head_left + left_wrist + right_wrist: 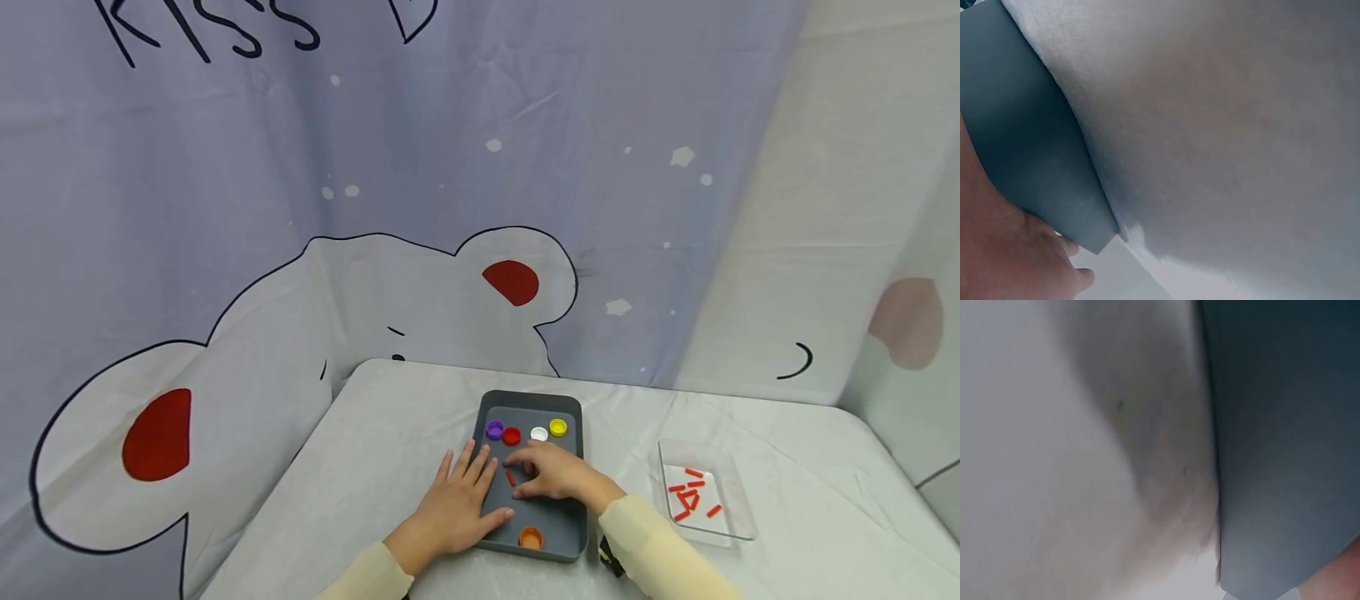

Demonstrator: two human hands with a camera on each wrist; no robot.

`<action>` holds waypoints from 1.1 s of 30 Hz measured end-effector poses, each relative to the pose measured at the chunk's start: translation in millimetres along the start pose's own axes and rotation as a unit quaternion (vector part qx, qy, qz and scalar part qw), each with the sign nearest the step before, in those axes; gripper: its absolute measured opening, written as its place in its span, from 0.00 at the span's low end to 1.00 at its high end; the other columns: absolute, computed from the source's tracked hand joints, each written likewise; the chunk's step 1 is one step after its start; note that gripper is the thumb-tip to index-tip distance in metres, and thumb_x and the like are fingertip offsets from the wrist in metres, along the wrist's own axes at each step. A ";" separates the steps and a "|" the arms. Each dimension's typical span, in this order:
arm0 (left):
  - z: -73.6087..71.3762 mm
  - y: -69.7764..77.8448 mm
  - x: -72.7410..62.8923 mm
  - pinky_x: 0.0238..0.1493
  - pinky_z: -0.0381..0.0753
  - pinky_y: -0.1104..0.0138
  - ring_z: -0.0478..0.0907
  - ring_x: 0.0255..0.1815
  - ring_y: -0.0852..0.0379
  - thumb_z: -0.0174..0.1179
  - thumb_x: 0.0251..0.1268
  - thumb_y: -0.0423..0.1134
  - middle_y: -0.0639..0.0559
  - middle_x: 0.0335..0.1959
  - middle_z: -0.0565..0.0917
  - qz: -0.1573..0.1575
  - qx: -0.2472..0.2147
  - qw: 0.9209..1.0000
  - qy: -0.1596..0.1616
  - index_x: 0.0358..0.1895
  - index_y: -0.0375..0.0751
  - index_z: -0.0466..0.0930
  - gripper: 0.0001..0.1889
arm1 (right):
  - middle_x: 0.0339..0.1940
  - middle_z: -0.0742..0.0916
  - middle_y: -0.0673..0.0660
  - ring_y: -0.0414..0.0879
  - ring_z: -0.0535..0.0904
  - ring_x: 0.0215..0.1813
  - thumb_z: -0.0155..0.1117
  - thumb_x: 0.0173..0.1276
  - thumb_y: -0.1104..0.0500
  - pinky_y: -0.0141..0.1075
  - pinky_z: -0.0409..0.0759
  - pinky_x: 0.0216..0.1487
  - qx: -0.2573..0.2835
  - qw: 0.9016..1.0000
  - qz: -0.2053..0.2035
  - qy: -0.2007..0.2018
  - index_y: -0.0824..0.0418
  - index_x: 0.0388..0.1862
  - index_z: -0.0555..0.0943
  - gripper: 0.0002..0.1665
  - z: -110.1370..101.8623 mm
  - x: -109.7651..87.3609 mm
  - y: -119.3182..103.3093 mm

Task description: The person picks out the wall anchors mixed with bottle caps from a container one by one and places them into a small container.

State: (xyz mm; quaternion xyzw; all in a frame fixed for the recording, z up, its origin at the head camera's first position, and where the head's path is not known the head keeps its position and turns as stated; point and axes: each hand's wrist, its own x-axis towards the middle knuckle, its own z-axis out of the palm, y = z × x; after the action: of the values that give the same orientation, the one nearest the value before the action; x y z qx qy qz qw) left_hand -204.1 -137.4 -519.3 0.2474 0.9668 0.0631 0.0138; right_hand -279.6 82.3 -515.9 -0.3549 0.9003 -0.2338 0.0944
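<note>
A grey rectangular tray [551, 521] lies on the white-covered table. My left hand [453, 504] rests over its left rim, fingers spread and thumb reaching inside; in the left wrist view this hand [1016, 256] is beside the tray's dark side wall [1041, 137]. Inside the tray, my right hand [555, 472] has its thumb and forefinger parted around a small red stick [511, 478], with gaps showing at both ends of the stick. The right wrist view has mostly the tray's outer wall [1285, 444], with a bit of the right hand [1335, 575] in the lower corner.
Purple [494, 430], red [512, 437], white [539, 434] and yellow [558, 427] round caps sit at the tray's far end. An orange cap [531, 538] is at the near end. To the right stands a clear box [738, 508] with several red sticks [692, 496].
</note>
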 end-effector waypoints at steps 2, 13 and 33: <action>-1.4 1.2 -0.5 0.77 0.43 0.38 0.42 0.84 0.40 0.40 0.74 0.71 0.42 0.81 0.57 0.001 -0.003 1.000 -0.002 0.78 0.39 0.61 0.44 | 0.32 0.78 0.46 0.37 0.71 0.33 0.79 0.60 0.49 0.34 0.73 0.36 0.001 1.000 0.002 0.009 0.54 0.56 0.86 0.26 1.0 -0.3 0.4; -5.7 6.1 0.3 0.77 0.45 0.39 0.42 0.84 0.41 0.41 0.74 0.70 0.44 0.82 0.56 -0.008 0.008 1.000 -0.007 0.79 0.41 0.61 0.43 | 0.24 0.76 0.41 0.35 0.70 0.28 0.79 0.60 0.49 0.30 0.71 0.30 -0.016 0.999 0.003 0.044 0.51 0.46 0.89 0.16 1.3 -1.6 -0.2; 3.0 0.4 1.8 0.77 0.43 0.38 0.41 0.84 0.41 0.40 0.73 0.72 0.44 0.82 0.55 -0.014 0.020 1.000 -0.015 0.79 0.41 0.60 0.45 | 0.27 0.81 0.42 0.33 0.74 0.30 0.76 0.62 0.57 0.30 0.78 0.34 0.016 0.990 -0.045 0.135 0.54 0.39 0.86 0.09 -18.7 -30.6 -13.1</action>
State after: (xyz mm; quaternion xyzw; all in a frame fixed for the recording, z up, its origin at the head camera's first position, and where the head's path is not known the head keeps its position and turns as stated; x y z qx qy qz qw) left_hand -205.2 -135.9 -522.2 0.2348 0.9709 0.0395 0.0240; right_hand -255.7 101.5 -493.1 -0.3582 0.8842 -0.2981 -0.0325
